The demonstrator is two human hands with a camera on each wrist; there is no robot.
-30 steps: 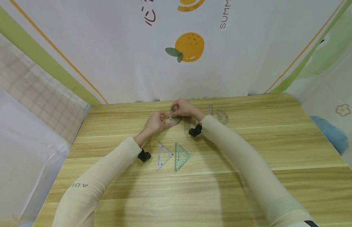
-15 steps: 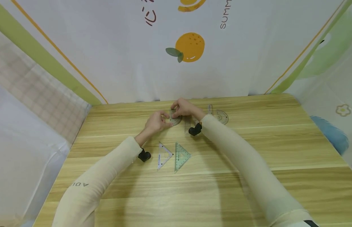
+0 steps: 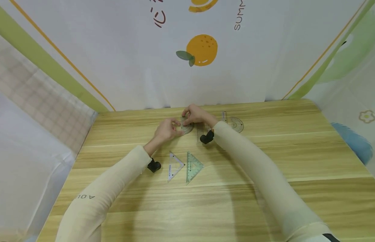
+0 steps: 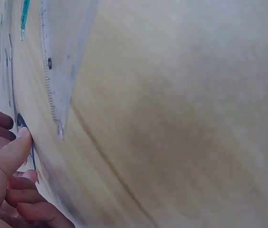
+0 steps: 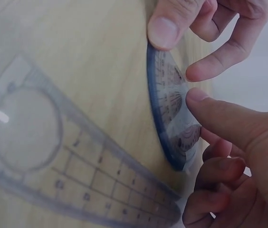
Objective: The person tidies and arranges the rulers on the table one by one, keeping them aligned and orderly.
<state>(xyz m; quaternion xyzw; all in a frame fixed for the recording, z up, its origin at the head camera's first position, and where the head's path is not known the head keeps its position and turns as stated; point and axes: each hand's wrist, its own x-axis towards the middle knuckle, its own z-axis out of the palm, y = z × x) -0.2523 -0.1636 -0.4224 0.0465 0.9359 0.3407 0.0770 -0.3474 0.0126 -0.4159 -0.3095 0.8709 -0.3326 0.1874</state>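
Note:
A clear protractor lies near the table's far edge, its curved side facing right. My left hand pinches its near corner, with the thumb on the rim and the index finger by the straight edge. From the far side, my right hand holds it, thumb on its face; the other right fingertips are partly hidden in the right wrist view. Beside it lies a clear straight ruler with a round hole at one end. Nearer the body are a clear purplish set square and a green set square.
Right of my right wrist lie a second protractor and another clear ruler, both partly behind the forearm or sleeve. A printed white curtain hangs along the far edge of the wooden table.

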